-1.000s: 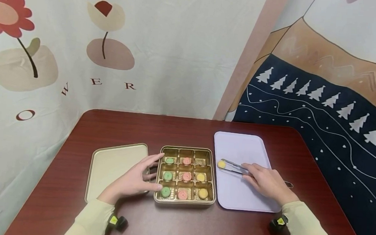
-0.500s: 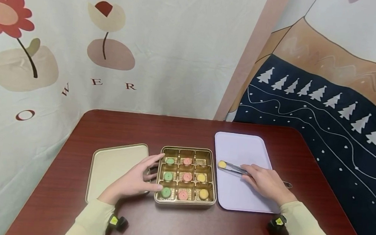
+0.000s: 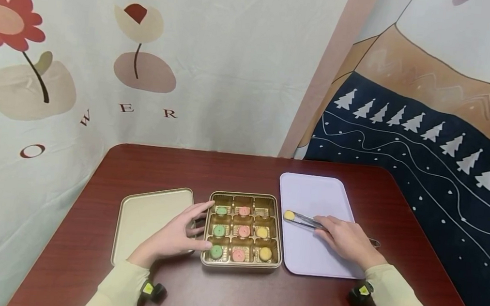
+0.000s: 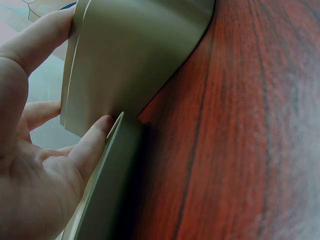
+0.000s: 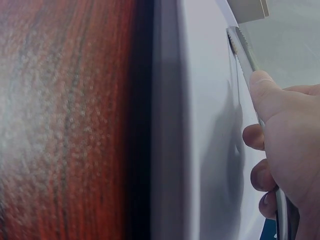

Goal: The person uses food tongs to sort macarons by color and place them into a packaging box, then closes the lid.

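My right hand (image 3: pixel 347 237) grips metal tongs (image 3: pixel 305 219) over the lilac tray (image 3: pixel 319 252). The tongs' tips pinch a small round yellow piece, macaron-like (image 3: pixel 289 215), near the tray's left edge. A gold tin (image 3: pixel 240 265) divided into compartments stands in the middle; green (image 3: pixel 219 230), pink (image 3: pixel 244 231) and yellow rounds (image 3: pixel 262 232) lie inside in columns. Its back right compartment (image 3: pixel 263 207) shows bare gold lining. My left hand (image 3: pixel 177 232) has its fingers spread against the tin's left side, thumb at the front corner. In the left wrist view, fingertips (image 4: pixel 104 122) touch the tin's wall (image 4: pixel 125 55).
A pale gold lid (image 3: pixel 147 217) lies left of the tin, partly under my left hand and close to the tin's side. All this stands on a dark red wooden table (image 3: pixel 232 297). Printed curtains (image 3: pixel 234 74) hang behind it.
The tongs, spread around the yellow round one second ago, have narrowed onto it. My left hand stays against the tin. Little differs over the last half second.
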`<state>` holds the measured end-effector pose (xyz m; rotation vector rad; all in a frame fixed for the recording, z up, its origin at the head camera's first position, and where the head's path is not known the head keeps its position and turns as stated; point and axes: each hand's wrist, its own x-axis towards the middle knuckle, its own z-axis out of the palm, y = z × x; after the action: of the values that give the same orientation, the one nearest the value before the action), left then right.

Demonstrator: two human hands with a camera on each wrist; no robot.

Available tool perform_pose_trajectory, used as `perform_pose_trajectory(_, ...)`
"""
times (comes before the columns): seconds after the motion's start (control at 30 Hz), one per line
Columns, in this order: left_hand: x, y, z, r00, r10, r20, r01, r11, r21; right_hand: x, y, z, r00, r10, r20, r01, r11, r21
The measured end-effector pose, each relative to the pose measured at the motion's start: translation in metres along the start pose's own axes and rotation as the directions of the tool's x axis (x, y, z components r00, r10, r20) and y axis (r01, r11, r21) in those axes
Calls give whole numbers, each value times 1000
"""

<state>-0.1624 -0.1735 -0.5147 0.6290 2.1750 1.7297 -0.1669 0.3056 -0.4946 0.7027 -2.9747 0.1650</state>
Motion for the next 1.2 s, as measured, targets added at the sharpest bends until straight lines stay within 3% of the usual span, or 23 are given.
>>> perform_pose_trajectory(0.33,-1,0,0,1000,-7,9,7,1000,-1,0,0,-3,1000,24,18,-25,1000,6)
perform_pose_trajectory(0.53,-1,0,0,1000,1,5,-1,1000,-5,2,-1,-16,999,34,-17,-34,999,21)
perform_pose_trajectory(0.8,0,0,0,1000,14,1,-14,1000,6,10,-6,-35,994,-11,-110,13,1000,21)
perform_pose_trajectory(1.2,0,1,0,1000,18,4,-18,1000,-1,24,-21,-37,983,-99,-152,104,994,27)
